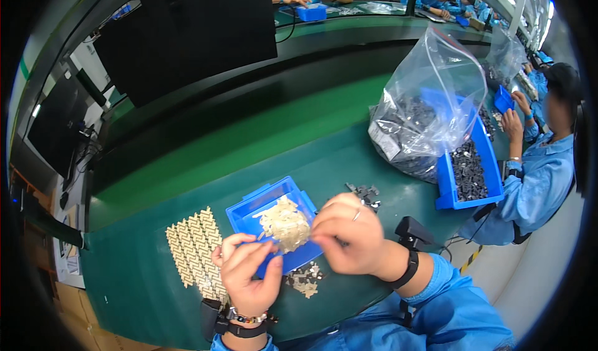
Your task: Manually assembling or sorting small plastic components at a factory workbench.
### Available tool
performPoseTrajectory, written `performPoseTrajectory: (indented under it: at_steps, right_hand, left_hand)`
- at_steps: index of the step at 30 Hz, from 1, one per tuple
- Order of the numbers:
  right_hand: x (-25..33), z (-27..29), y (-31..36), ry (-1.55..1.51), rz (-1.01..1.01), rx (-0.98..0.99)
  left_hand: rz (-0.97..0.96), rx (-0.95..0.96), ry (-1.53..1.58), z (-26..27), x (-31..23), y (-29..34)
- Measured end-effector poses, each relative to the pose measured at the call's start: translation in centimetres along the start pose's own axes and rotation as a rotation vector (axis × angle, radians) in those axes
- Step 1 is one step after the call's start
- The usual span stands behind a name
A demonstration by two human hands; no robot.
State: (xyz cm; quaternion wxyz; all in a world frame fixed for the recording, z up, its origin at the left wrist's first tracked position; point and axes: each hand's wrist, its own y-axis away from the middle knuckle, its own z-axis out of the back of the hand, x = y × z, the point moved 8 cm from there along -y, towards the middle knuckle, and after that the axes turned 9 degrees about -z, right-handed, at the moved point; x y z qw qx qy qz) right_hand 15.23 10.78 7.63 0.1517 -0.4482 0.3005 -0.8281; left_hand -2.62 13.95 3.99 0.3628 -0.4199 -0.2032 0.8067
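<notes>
A blue tray (249, 209) lies on the green table before me, with a heap of small flat cream pieces (283, 223) in it. My left hand (249, 276) is over the tray's near left corner, fingers curled and thumb close to the fingertips. Over the tray's right edge, my right hand (352, 236) is closed in a pinch, slightly blurred. Whatever either hand holds is too small to make out. Left of the tray lies a flat patterned array of cream pieces (193, 251). Mixed cream and dark pieces (305, 280) are scattered just in front of the tray.
Dark small parts (364, 194) lie beyond my right hand. Farther right stand a clear plastic bag (411, 123) of dark parts and a long blue bin (445, 186). A black monitor (187, 46) hangs at the upper left. A co-worker in blue (542, 170) sits at the right.
</notes>
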Motion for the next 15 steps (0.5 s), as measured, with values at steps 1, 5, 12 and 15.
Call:
performPoseTrajectory:
  at_steps: [1, 5, 12, 15]
  right_hand:
    - [-0.5, 1.2, 0.0, 0.043, -0.024, -0.050]
    - [-4.2, 5.6, 1.7, 0.223, -0.252, -0.082]
    - [-8.9, 6.9, 6.0, 0.510, -0.420, 0.147]
    - [-9.9, 6.6, 6.5, 0.536, -0.444, 0.156]
  left_hand:
    - [0.015, -0.019, -0.001, 0.2, 0.4, 0.0]
    - [0.114, -0.055, -0.036, 0.4, 1.1, 0.2]
    - [0.132, -0.065, -0.008, -0.3, 1.0, 0.3]
    - [0.142, -0.043, -0.005, -0.5, 1.1, 0.3]
